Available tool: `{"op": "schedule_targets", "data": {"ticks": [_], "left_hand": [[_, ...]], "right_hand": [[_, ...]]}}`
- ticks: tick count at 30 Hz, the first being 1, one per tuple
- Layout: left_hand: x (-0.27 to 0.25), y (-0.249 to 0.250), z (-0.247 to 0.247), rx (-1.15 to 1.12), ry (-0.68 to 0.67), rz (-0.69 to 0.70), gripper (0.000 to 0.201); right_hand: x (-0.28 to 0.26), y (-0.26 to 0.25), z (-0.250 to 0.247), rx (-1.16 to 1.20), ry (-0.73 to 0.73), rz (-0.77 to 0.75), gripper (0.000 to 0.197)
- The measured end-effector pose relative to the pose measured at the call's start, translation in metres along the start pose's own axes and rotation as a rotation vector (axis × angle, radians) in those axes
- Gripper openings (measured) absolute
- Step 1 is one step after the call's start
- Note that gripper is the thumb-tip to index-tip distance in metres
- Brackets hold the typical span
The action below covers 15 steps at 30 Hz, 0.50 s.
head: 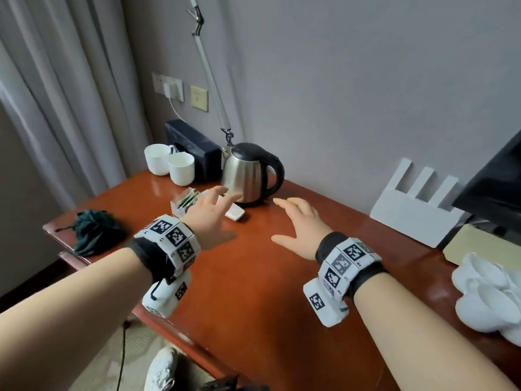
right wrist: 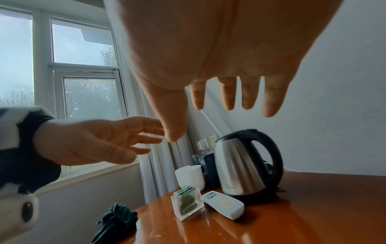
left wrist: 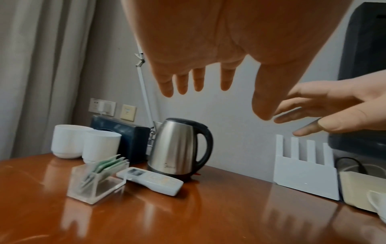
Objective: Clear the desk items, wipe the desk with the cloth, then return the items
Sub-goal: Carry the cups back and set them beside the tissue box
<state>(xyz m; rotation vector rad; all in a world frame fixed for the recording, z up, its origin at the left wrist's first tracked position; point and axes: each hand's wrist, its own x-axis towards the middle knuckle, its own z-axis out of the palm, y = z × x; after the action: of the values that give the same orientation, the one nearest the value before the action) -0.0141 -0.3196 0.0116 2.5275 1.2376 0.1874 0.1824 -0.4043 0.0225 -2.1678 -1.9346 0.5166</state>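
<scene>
A steel kettle (head: 248,176) with a black handle stands at the back of the red-brown desk (head: 253,277). In front of it lie a white remote (head: 235,213) and a clear box of tea packets (head: 184,203). Two white cups (head: 172,163) sit left of a dark tissue box (head: 194,148). A dark green cloth (head: 94,231) lies crumpled at the desk's left corner. My left hand (head: 211,207) hovers open above the remote and the packet box. My right hand (head: 298,221) hovers open just right of the kettle. Neither holds anything.
A white router (head: 414,210) leans by the wall at the right, with a beige box (head: 479,246) and white towels (head: 490,294) beyond it. A dark screen (head: 496,190) stands at the far right. A lamp arm (head: 210,77) rises behind the kettle. Curtains hang at the left.
</scene>
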Motion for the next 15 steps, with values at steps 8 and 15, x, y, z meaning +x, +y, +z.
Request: {"op": "schedule_targets", "data": {"ticks": [8,15], "left_hand": [[0.061,-0.131,-0.03,0.014,-0.036,-0.026,0.08],[0.121,-0.239,-0.052,0.104,-0.13,0.067,0.083]], "right_hand": [[0.122,-0.067,0.031,0.04,-0.024,0.005,0.073],[0.225,-0.112,0.049,0.079,-0.068,0.05,0.071]]}}
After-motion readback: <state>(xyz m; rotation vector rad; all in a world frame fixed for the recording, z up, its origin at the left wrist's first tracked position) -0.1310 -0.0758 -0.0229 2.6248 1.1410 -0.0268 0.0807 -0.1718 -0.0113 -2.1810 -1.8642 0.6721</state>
